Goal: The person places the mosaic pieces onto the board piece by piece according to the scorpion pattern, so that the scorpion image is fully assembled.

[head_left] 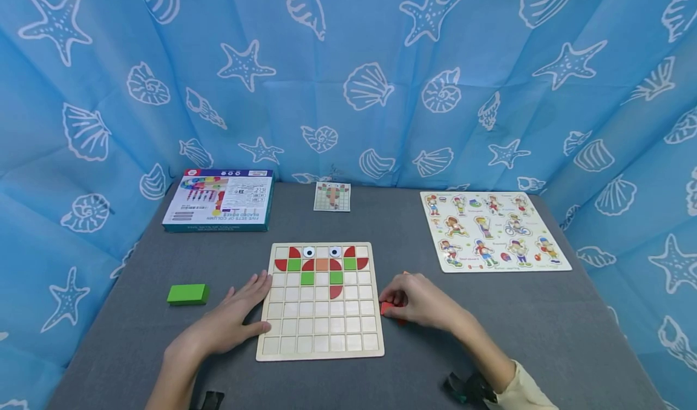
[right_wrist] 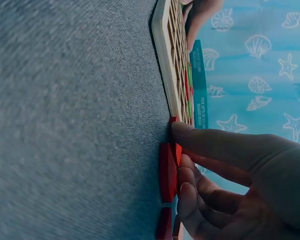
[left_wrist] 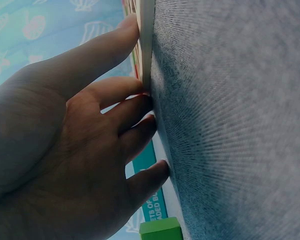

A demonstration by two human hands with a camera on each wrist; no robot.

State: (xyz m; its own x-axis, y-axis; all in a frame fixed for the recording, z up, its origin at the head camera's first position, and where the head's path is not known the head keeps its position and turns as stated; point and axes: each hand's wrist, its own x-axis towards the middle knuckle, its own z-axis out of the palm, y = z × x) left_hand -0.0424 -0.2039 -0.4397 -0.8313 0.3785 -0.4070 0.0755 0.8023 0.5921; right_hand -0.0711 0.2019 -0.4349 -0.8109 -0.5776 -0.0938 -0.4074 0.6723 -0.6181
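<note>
A wooden grid board point(head_left: 320, 358) lies in the middle of the table, with red and green tiles, an orange tile point(head_left: 322, 264) and two eye tiles point(head_left: 308, 252) in its upper rows. My left hand point(head_left: 231, 316) rests along the board's left edge, fingers extended and thumb on the rim. Beside the right edge, my right hand point(head_left: 425, 301) pinches a red tile point(right_wrist: 175, 142) between thumb and fingers. More red pieces point(right_wrist: 166, 172) lie under and beside that hand, partly hidden by it in the head view.
Left of the board lies a green block point(head_left: 187, 294). A small picture card point(head_left: 332, 197) with a similar tile pattern lies behind it. At the back stand a flat box point(head_left: 218, 201) on the left and a picture puzzle board point(head_left: 492, 231) on the right, before a blue curtain point(head_left: 327, 65).
</note>
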